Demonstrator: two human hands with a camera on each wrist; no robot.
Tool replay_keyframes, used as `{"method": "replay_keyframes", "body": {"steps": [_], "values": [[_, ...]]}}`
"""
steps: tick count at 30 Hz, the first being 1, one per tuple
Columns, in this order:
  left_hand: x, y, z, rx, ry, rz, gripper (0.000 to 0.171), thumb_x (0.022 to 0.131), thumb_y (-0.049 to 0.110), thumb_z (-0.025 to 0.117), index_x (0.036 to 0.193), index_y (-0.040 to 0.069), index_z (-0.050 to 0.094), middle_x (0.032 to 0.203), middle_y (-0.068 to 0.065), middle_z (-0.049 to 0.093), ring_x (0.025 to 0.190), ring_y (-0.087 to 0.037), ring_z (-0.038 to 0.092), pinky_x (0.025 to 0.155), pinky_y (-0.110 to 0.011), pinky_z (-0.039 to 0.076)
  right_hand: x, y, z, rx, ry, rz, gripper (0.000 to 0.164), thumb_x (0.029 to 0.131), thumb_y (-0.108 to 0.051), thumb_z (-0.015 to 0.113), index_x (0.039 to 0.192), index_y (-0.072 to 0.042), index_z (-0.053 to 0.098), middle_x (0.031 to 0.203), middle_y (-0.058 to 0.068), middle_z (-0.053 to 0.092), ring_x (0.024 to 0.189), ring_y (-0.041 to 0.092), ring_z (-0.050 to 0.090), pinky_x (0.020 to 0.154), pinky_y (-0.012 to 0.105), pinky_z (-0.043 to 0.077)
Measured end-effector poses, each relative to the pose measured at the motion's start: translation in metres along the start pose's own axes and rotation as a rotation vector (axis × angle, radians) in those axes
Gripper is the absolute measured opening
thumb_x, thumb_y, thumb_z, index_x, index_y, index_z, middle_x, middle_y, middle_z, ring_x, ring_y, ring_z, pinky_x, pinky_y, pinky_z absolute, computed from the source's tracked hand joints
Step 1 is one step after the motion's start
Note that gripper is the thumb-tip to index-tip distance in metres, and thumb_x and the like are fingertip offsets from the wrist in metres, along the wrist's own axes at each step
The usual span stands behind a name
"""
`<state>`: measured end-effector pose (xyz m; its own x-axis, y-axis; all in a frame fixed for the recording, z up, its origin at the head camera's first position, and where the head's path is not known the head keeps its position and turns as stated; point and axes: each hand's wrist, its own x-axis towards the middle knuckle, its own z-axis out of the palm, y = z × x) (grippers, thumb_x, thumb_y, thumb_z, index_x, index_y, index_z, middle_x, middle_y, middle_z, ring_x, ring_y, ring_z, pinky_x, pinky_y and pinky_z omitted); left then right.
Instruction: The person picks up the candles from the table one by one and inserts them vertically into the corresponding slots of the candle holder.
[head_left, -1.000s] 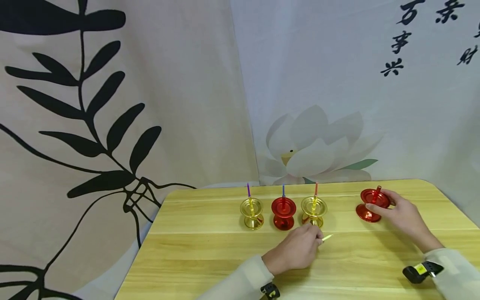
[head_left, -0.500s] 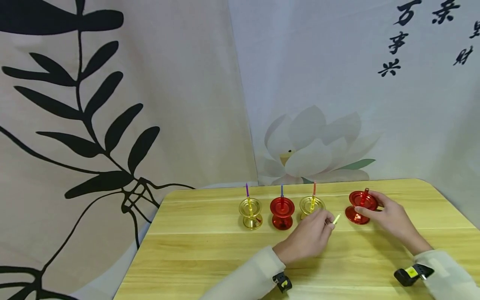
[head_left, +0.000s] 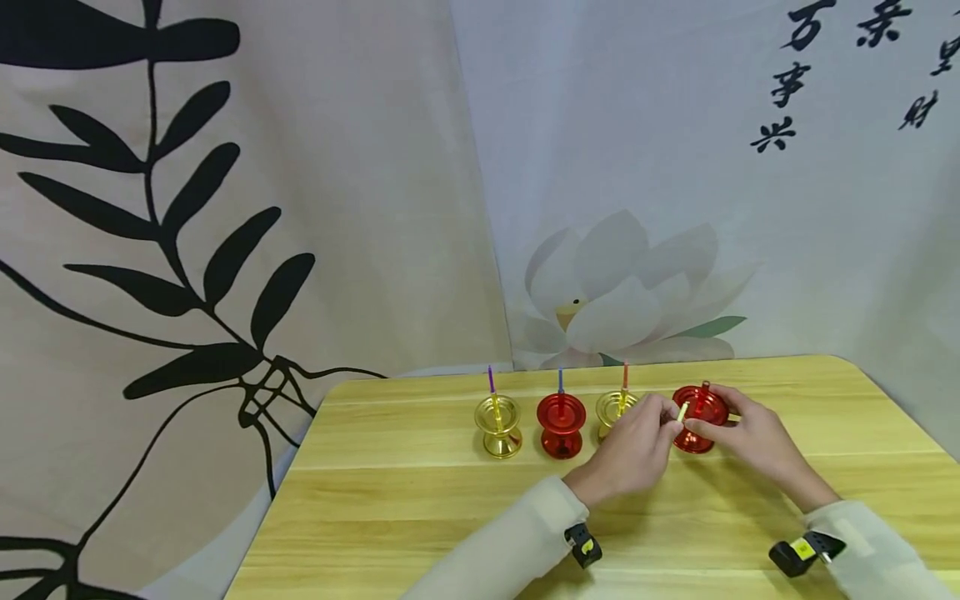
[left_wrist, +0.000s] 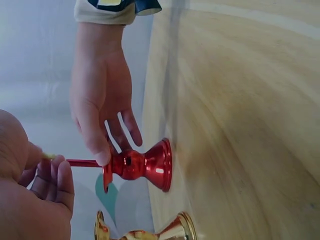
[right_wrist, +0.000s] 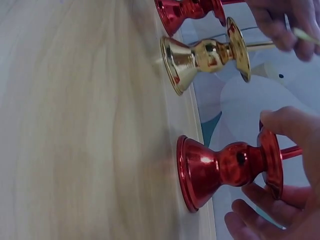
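Observation:
My left hand (head_left: 628, 446) pinches a small pale-yellow candle (head_left: 682, 411) between thumb and fingers. The candle is beside the red candlestick (head_left: 694, 445) at the right, close to the tube standing up from its dish. My right hand (head_left: 761, 439) grips this candlestick by the dish, thumb on the near side and fingers round the far side. In the right wrist view the candlestick's base (right_wrist: 192, 175) stands upright on the table. Seen from the left wrist, the candle is mostly hidden by the left fingers (left_wrist: 65, 182).
Left of the hands stand a gold candlestick (head_left: 502, 442) with a purple candle (head_left: 491, 379), a red candlestick (head_left: 561, 442) with a blue candle (head_left: 560, 382), and a gold candlestick (head_left: 609, 408) with a red candle (head_left: 626, 375). A printed curtain (head_left: 390, 208) hangs behind the wooden table (head_left: 390, 517).
My right hand has brought the red candlestick left, towards the others. My left hand has moved up and right with the candle, which has turned more upright. The two hands are now close together.

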<state>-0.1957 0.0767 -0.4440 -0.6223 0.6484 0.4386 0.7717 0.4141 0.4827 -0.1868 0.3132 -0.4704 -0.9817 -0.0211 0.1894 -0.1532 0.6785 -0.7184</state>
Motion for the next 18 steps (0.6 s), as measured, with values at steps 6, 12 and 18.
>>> {"method": "replay_keyframes", "body": {"steps": [6, 12, 18], "values": [[0.01, -0.001, 0.003, -0.067, 0.079, -0.015, 0.009, 0.117, 0.01, 0.053, 0.122, 0.003, 0.056, 0.106, -0.002, 0.058, 0.089, -0.002, 0.048, 0.081, -0.008, 0.04, -0.001, -0.006, 0.008, -0.003, -0.004, -0.033, 0.08, 0.1, -0.029, 0.085, 0.154, 0.016, 0.047, 0.141, 0.041, 0.061, 0.114, 0.05, 0.071, 0.073, 0.024, 0.058], [0.023, -0.004, 0.003, -0.04, 0.208, 0.005, 0.01, 0.115, 0.009, 0.056, 0.121, 0.002, 0.059, 0.108, -0.007, 0.064, 0.093, -0.005, 0.057, 0.083, -0.007, 0.041, -0.003, -0.012, 0.014, 0.023, 0.003, -0.058, 0.073, 0.098, -0.024, 0.086, 0.151, 0.014, 0.052, 0.137, 0.038, 0.064, 0.111, 0.047, 0.073, 0.073, 0.025, 0.059], [0.034, -0.005, 0.003, -0.042, 0.221, -0.013, 0.009, 0.116, 0.01, 0.054, 0.119, 0.003, 0.059, 0.107, -0.006, 0.063, 0.096, -0.008, 0.06, 0.085, -0.008, 0.043, -0.004, -0.017, 0.018, 0.016, -0.001, -0.07, 0.07, 0.099, -0.027, 0.085, 0.15, 0.01, 0.055, 0.136, 0.034, 0.067, 0.111, 0.044, 0.073, 0.076, 0.027, 0.059]]}}
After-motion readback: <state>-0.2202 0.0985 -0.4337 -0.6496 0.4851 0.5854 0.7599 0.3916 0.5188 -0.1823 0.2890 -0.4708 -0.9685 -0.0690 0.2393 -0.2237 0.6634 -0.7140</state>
